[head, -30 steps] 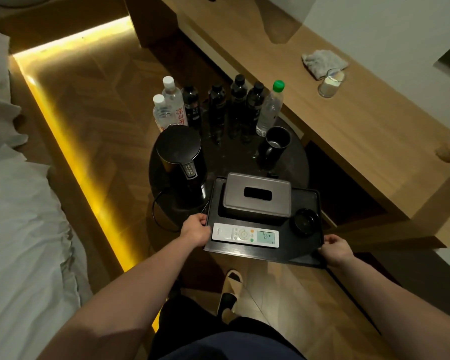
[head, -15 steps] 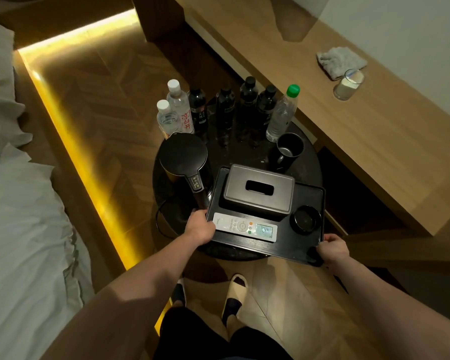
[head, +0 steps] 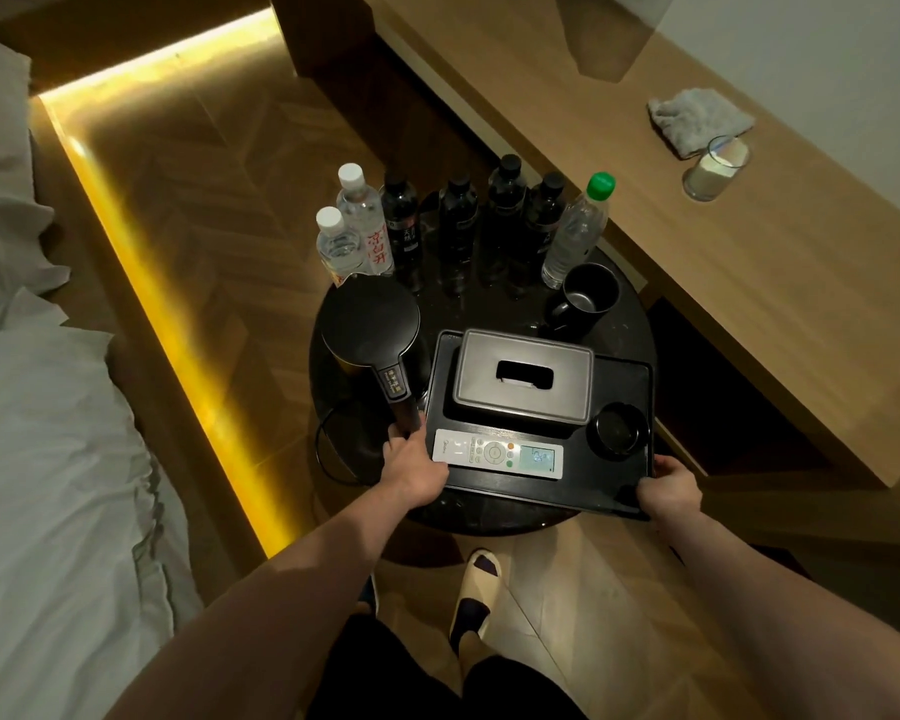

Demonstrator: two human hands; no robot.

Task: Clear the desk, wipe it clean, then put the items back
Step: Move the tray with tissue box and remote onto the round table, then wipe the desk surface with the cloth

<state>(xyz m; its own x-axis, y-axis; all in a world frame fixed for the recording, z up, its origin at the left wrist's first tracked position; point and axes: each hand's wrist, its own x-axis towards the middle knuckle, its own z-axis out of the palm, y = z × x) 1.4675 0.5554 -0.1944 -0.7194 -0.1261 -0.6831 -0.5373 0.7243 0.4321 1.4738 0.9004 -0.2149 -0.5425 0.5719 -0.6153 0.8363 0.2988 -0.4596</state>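
Moved: tray (head: 489, 493) came down onto round bench (head: 489, 519), frame centre.
Hands: left hand (head: 417, 472) and right hand (head: 668, 488) gripped tray's ends.
Progress: desk (head: 749, 283) barely cleared; glass (head: 715, 168), cloth (head: 697, 122) remained.

Red Chinese characters "凉白开" on the taller clear water bottle (head: 369, 231); other labels too small to read.

dim room, amber floor strip (head: 141, 262) glowing, edges warped.
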